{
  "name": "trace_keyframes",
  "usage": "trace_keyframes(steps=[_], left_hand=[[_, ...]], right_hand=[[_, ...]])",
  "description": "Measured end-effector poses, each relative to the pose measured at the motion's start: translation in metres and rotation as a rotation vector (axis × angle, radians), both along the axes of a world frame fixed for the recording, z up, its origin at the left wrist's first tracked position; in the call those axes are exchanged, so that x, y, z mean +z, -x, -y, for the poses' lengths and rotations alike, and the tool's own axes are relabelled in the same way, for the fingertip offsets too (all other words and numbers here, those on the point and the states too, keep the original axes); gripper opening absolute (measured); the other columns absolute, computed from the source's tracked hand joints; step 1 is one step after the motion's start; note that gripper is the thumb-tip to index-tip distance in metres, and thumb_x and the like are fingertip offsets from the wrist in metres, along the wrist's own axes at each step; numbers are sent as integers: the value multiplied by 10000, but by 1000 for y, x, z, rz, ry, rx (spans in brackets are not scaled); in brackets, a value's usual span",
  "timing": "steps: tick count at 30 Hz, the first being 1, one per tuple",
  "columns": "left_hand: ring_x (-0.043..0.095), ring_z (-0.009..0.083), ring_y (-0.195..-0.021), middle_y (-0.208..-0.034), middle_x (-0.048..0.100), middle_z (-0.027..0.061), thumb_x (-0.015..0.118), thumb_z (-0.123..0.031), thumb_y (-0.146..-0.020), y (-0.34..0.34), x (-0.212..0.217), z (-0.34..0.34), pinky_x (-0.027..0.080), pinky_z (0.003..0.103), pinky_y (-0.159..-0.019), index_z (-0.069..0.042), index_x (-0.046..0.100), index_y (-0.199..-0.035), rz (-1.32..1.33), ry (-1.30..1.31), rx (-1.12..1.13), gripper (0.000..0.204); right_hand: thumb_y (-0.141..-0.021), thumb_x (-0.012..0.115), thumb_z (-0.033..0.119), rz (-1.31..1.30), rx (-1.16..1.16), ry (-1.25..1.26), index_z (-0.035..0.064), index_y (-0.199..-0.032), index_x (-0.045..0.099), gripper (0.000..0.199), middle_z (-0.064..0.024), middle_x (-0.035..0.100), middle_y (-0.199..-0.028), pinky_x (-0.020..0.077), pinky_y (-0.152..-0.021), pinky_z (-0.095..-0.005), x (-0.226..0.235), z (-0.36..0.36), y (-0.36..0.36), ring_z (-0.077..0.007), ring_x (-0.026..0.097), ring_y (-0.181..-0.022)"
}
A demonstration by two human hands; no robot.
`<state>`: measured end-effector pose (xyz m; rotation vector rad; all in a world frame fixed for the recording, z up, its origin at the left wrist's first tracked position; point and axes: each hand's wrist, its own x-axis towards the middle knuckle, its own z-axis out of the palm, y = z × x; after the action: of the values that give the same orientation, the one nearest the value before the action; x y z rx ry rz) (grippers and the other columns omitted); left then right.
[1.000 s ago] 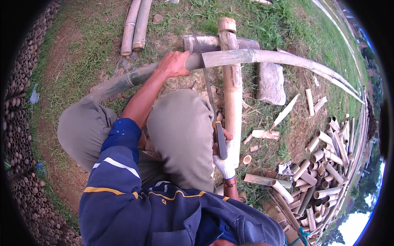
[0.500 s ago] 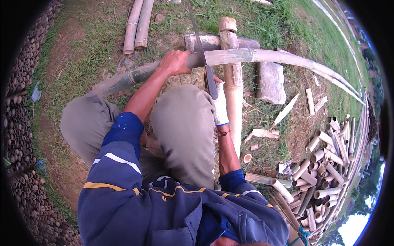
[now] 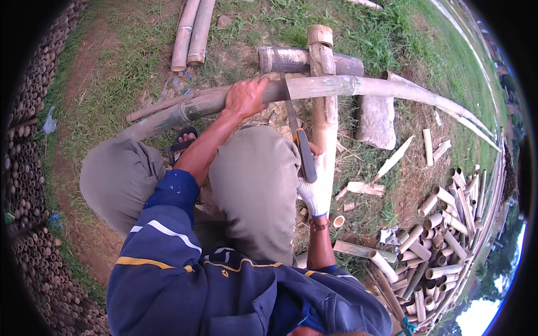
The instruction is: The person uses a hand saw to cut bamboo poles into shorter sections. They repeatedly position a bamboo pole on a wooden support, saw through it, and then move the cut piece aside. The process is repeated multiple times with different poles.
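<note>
A long bamboo pole runs across in front of me, bending down toward both sides. My left hand, bare, is closed over it just left of a hand saw. The saw's thin blade lies across the pole. Its black and orange handle is in my right hand, which wears a white glove and is held low beside my knee. Under the pole, a thick pale bamboo post with a notched end points away from me. Any cut under the blade is too small to make out.
A darker bamboo piece lies crosswise at the post's far end, near a grey stone block. Split bamboo scraps are scattered to the right. Cut bamboo tubes are heaped at the lower right; stacked tubes line the left.
My right hand has drawn the saw back toward me, so the handle is farther from the pole and more blade shows on my side. My left hand keeps its hold on the pole.
</note>
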<state>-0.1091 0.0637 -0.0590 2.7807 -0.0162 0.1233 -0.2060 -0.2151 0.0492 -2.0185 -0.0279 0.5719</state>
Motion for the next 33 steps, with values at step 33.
trace_keyframes(steps=[33], left_hand=[[774,384,-1080,-1193,774,178,979,-346,-752,-8,-9,-5,638,508,-934,-92,635,-1335,28,3,-2,724]], right_hand=[[-928,609,-109,130,14,-49,46,-1600,425,713,-37,621,-1179,523,-807,-213,27,83,142,-71,608,-891]])
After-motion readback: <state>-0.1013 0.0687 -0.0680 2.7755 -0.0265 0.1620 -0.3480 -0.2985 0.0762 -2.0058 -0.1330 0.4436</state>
